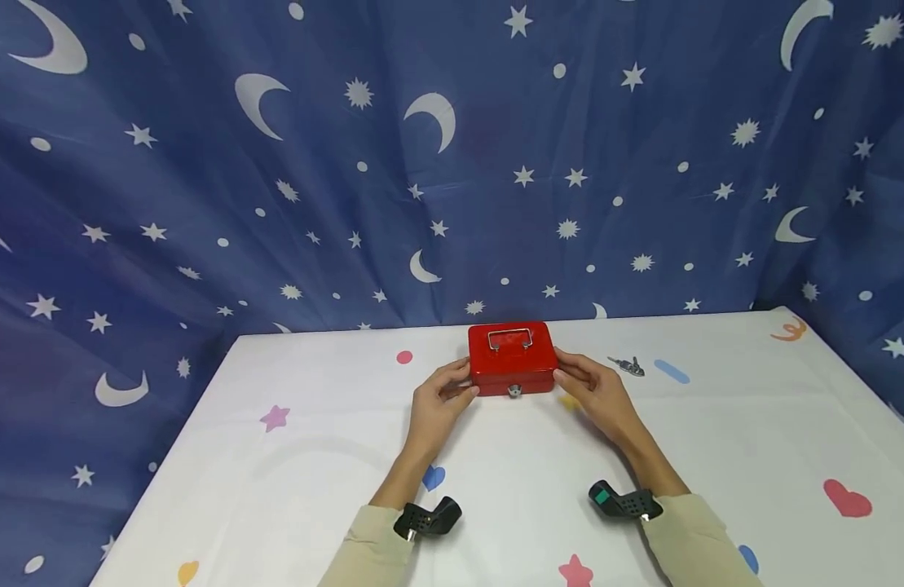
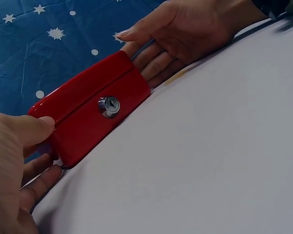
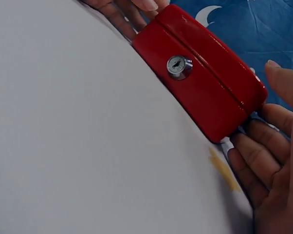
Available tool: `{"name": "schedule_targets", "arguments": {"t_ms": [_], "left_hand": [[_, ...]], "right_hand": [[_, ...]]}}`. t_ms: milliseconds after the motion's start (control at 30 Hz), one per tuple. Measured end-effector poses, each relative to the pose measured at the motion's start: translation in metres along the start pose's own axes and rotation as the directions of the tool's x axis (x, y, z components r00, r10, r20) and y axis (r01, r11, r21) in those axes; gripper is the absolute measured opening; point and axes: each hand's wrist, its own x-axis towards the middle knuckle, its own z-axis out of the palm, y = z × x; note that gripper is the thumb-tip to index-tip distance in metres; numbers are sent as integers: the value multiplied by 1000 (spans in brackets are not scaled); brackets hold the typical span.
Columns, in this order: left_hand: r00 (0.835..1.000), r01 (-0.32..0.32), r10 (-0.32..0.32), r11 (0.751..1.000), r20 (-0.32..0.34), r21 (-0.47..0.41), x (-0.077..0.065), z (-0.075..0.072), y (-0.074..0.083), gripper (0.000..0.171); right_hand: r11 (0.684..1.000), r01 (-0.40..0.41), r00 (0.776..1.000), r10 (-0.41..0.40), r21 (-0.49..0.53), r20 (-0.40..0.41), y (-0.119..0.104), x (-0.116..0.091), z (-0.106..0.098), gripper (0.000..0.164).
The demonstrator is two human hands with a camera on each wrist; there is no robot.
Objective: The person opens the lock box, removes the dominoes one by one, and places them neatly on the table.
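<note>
Left grip [image 1: 431, 408] touches box [image 1: 513, 360] on white table [image 1: 752, 424] before starry curtain [image 1: 496, 122].

The left forearm [image 1: 402, 481] and right forearm [image 1: 648, 456] reach forward, slanting inward; the left hand [image 1: 435, 403] grips with its thumb nearer the body, fingers lightly bent; the right hand [image 1: 598, 395] faces it across a gap, fingers relaxed, thumb spread from them.

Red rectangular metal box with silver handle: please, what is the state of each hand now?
Left hand: holding the box by its left end.
Right hand: open, touching its right end.
</note>
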Motion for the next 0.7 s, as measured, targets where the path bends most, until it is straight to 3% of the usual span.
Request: {"name": "schedule_targets", "arguments": {"t_ms": [167, 367, 633, 700], "left_hand": [[998, 15, -17, 1000, 53, 27, -6, -1, -5, 32], [1000, 11, -12, 999, 28, 44, -4, -4, -5, 30], [999, 38, -38, 999, 23, 8, 3, -4, -3, 33], [998, 55, -55, 998, 15, -16, 5, -5, -11, 33]], "right_hand": [[999, -43, 999, 43, 9, -17, 8, -3, 3, 46], [995, -71, 997, 72, 75, -11, 32, 10, 6, 51], [995, -73, 996, 77, 64, -50, 31, 12, 4, 55], [996, -78, 995, 80, 50, -51, 31, 9, 3, 56]]}}
